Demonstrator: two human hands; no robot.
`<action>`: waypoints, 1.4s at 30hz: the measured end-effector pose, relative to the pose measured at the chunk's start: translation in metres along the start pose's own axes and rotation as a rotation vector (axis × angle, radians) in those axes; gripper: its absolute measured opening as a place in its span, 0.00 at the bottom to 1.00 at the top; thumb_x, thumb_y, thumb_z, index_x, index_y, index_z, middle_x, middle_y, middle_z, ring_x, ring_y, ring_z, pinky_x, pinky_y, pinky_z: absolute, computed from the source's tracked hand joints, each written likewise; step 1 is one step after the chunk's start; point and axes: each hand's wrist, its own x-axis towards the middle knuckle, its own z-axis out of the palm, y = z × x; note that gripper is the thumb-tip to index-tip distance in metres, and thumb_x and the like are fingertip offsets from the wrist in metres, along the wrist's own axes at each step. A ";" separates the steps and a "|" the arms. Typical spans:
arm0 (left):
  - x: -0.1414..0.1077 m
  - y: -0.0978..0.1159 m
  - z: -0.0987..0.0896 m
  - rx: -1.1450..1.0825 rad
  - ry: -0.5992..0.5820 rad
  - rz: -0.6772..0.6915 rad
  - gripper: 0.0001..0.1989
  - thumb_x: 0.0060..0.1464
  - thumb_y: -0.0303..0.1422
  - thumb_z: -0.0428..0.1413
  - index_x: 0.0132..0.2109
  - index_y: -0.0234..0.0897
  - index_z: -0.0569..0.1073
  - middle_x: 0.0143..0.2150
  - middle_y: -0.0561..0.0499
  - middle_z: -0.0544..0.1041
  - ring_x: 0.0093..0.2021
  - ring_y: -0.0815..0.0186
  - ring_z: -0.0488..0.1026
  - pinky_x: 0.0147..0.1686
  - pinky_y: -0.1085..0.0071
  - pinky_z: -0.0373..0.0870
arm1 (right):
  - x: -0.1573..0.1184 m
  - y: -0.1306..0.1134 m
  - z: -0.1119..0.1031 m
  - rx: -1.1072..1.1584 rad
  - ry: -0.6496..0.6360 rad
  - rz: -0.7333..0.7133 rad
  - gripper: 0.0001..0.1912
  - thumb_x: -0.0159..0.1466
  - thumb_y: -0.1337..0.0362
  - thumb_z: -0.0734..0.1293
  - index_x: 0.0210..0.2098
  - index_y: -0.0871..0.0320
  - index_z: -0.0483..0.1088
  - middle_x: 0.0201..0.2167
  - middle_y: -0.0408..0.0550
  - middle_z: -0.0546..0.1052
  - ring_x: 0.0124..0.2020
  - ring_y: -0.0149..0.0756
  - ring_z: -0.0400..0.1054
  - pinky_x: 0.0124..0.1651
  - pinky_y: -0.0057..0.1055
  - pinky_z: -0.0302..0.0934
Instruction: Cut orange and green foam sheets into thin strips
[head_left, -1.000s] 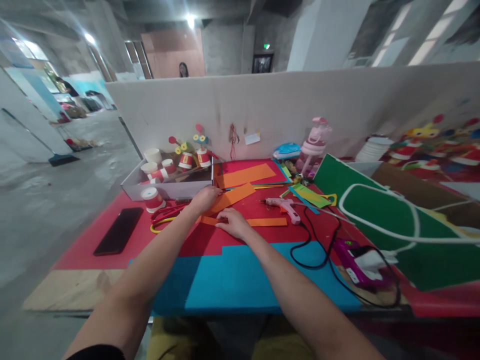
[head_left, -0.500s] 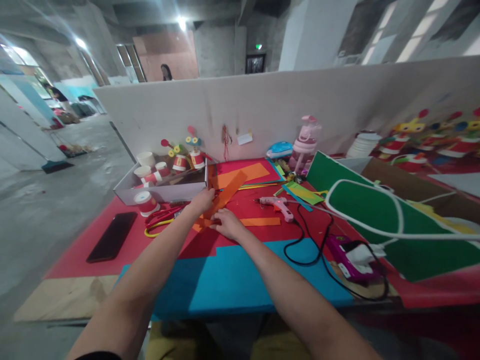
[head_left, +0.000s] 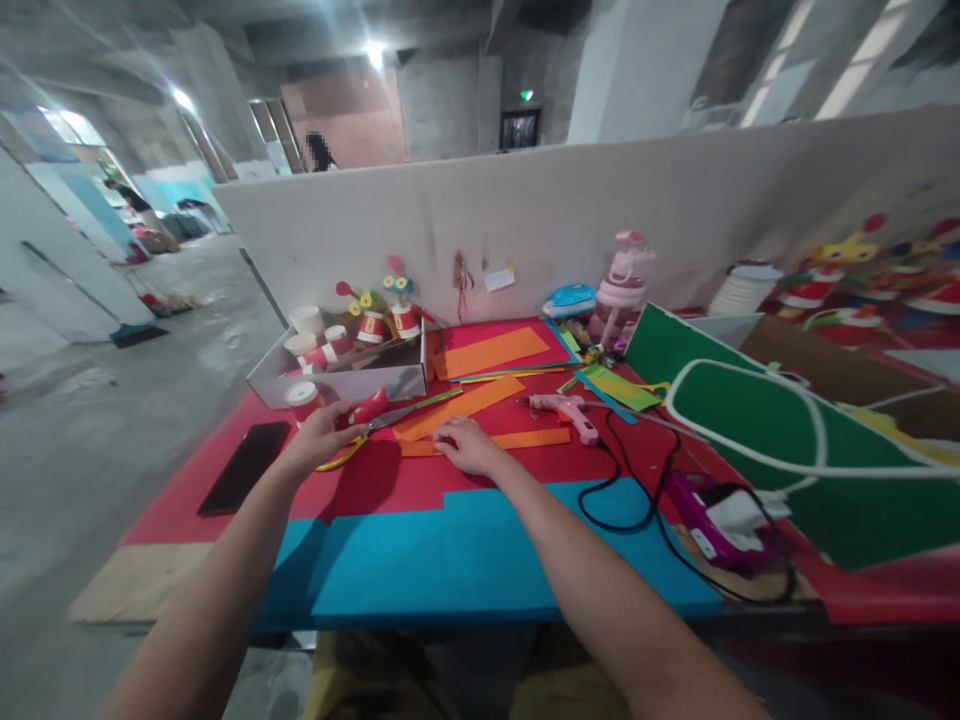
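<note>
My left hand (head_left: 324,436) is closed around scissors (head_left: 391,414) with red and yellow handle parts, just above the red table covering. The metal blades point right, close to the orange paper. My right hand (head_left: 466,446) has its fingers bent down on a narrow orange paper strip (head_left: 531,438), covering its middle. A wider orange paper strip (head_left: 480,398) lies slantwise behind it, its near end partly overlapping the narrow one. Exactly how the right fingertips grip the paper is too small to make out.
A pink glue gun (head_left: 566,410) lies on the right, its black cord running to a purple power box (head_left: 720,530). A white box (head_left: 337,385) of cup figures stands behind left. There is a black phone (head_left: 246,468) on the left. A green board (head_left: 750,430) leans at right.
My left hand has left the orange paper and moved left to the scissors, whose red handle is now raised. The wide orange strip has come down flat. My right hand stays at the paper.
</note>
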 end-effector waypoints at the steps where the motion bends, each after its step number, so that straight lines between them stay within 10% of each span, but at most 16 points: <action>1: -0.007 -0.005 -0.001 0.063 -0.008 -0.006 0.28 0.49 0.47 0.57 0.52 0.32 0.74 0.42 0.44 0.79 0.42 0.54 0.76 0.43 0.61 0.72 | 0.000 0.001 0.000 -0.011 0.011 0.011 0.04 0.64 0.70 0.68 0.34 0.58 0.76 0.37 0.48 0.78 0.42 0.38 0.67 0.46 0.33 0.57; 10: -0.037 -0.013 0.006 0.507 -0.044 -0.086 0.29 0.59 0.50 0.49 0.64 0.43 0.65 0.61 0.43 0.71 0.56 0.51 0.73 0.50 0.60 0.70 | 0.001 0.003 0.000 0.036 0.084 0.092 0.07 0.64 0.65 0.70 0.29 0.59 0.74 0.30 0.45 0.73 0.36 0.35 0.65 0.40 0.29 0.54; 15: -0.040 -0.009 0.009 0.688 -0.036 -0.203 0.29 0.63 0.51 0.45 0.65 0.44 0.63 0.61 0.40 0.71 0.52 0.50 0.75 0.47 0.59 0.72 | 0.001 0.002 -0.001 0.048 0.068 0.106 0.08 0.64 0.64 0.71 0.29 0.59 0.75 0.31 0.45 0.73 0.36 0.34 0.64 0.40 0.29 0.54; 27: -0.051 -0.020 0.023 0.864 -0.071 0.080 0.23 0.65 0.44 0.47 0.62 0.46 0.71 0.56 0.42 0.74 0.57 0.50 0.67 0.54 0.57 0.67 | -0.004 -0.006 -0.004 0.063 0.095 0.210 0.05 0.59 0.65 0.74 0.30 0.58 0.74 0.29 0.44 0.73 0.34 0.33 0.64 0.36 0.27 0.53; 33: -0.052 -0.016 0.023 0.860 -0.093 0.096 0.20 0.65 0.40 0.48 0.61 0.53 0.71 0.55 0.44 0.73 0.56 0.51 0.65 0.52 0.55 0.65 | -0.002 -0.001 0.001 0.166 0.020 0.085 0.09 0.61 0.75 0.69 0.33 0.56 0.79 0.31 0.44 0.69 0.36 0.32 0.65 0.39 0.26 0.56; 42: -0.054 -0.004 0.028 0.889 -0.116 0.063 0.20 0.65 0.39 0.48 0.62 0.57 0.70 0.54 0.45 0.74 0.53 0.51 0.65 0.49 0.57 0.63 | -0.001 0.004 0.003 0.134 -0.065 0.083 0.09 0.64 0.65 0.71 0.42 0.50 0.82 0.34 0.45 0.69 0.38 0.33 0.65 0.42 0.28 0.57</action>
